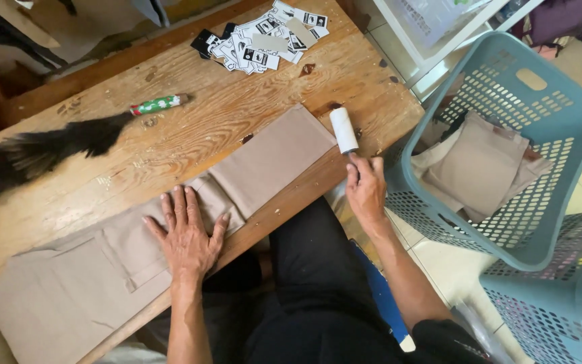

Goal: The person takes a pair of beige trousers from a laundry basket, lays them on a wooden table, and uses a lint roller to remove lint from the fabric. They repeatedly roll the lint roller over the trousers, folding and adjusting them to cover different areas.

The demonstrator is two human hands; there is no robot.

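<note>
A pair of beige trousers lies flat along the front edge of a wooden table. My left hand presses flat on the trousers with fingers spread, near a pocket seam. My right hand grips the handle of a white lint roller, whose roll stands at the right end of the trouser leg, at the table's front right corner.
A black feather duster with a green patterned handle lies at the left back. Several black-and-white tags are piled at the far edge. A teal laundry basket holding folded beige cloth stands on the right, with another basket below it.
</note>
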